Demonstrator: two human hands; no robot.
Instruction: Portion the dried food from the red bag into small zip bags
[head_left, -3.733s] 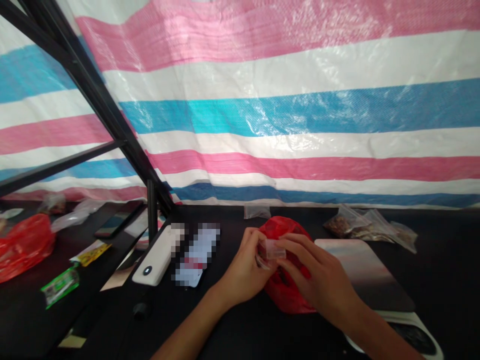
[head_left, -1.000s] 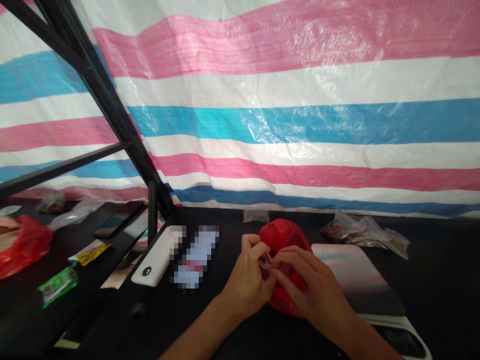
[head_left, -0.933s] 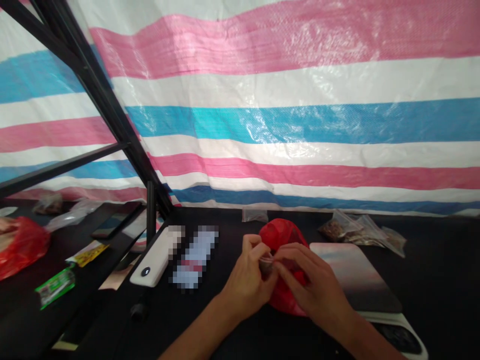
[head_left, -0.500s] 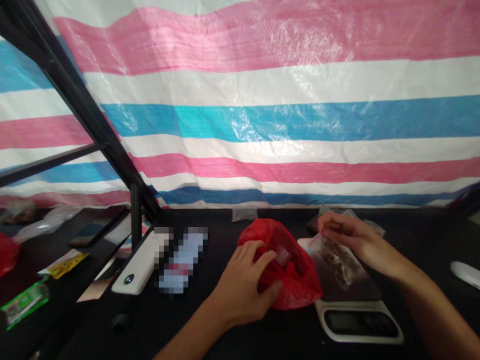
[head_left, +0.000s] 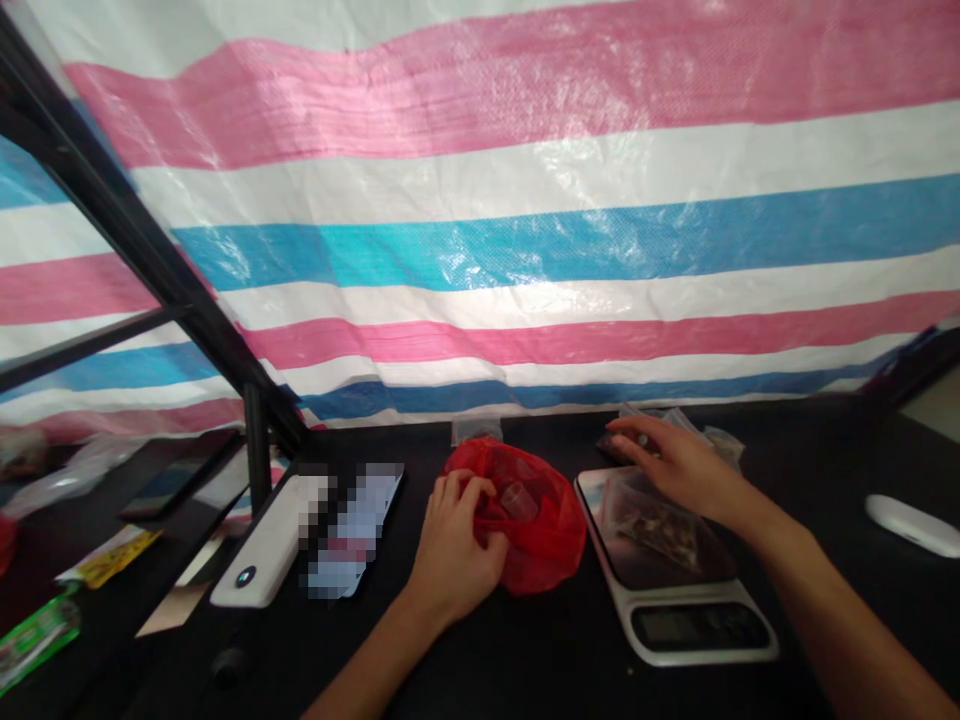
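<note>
Plastic bag (head_left: 544,535) left of scale (head_left: 701,625); pouch (head_left: 652,515) on scale; power bank (head_left: 262,545) farther left; mouse (head_left: 911,525) far right.

No print anywhere here is legible.

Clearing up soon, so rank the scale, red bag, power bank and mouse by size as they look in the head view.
1. scale
2. red bag, partly under the left hand
3. power bank
4. mouse; it reaches the picture's edge, so its full size is unsure
</note>
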